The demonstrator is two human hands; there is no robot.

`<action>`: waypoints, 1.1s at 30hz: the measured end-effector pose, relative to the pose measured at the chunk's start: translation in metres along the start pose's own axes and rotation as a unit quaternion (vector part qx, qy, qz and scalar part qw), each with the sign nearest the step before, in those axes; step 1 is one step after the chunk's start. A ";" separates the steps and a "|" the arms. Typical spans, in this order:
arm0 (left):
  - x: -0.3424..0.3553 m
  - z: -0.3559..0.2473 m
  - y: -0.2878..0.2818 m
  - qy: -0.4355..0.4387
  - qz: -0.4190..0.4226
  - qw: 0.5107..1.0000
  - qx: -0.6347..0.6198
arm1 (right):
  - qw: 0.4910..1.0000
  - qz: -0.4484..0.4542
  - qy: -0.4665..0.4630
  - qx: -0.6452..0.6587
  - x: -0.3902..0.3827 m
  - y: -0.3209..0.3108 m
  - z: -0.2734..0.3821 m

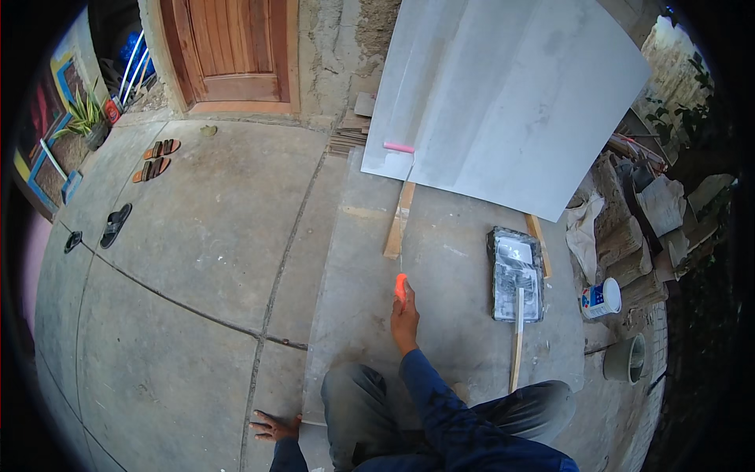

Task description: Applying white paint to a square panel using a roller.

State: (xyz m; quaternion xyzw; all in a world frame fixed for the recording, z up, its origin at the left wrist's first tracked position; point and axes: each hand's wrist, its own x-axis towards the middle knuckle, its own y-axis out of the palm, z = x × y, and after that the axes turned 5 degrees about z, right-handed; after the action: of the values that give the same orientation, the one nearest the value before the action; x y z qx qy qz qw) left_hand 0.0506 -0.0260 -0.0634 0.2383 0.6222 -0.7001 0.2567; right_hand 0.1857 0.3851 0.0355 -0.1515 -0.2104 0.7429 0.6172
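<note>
Orange-handled paint roller (401, 286) sits in closed grip of right hand (404, 322), long axis running straight ahead; pink head (399, 147) overlaps lower-left corner of leaning grey panel (503, 94), contact unclear. Left hand (275, 427), well apart, spread empty on floor (197, 220).

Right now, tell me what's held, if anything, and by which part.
The right hand holds the paint roller by its orange handle. The left hand, apparently resting on the concrete floor, holds nothing visible.

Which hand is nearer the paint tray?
Right. The right hand holds the orange handle, left of the paint tray; the left hand is spread much farther left, low in view.
</note>
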 end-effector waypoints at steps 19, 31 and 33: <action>-0.002 0.000 -0.002 -0.005 -0.002 1.000 0.003 | 0.993 -0.072 -0.071 0.058 0.053 0.010 0.040; 0.006 0.004 0.005 0.018 -0.017 0.999 0.028 | 0.994 -0.070 -0.068 0.038 0.042 0.012 0.029; 0.005 0.008 0.002 -0.003 -0.018 1.000 0.008 | 0.997 -0.050 -0.043 0.037 0.013 0.018 0.022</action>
State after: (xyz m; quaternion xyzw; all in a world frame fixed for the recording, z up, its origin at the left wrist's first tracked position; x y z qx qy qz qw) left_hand 0.0485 -0.0342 -0.0673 0.2272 0.6200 -0.7102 0.2442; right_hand 0.1569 0.3920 0.0461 -0.0859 -0.2162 0.7244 0.6489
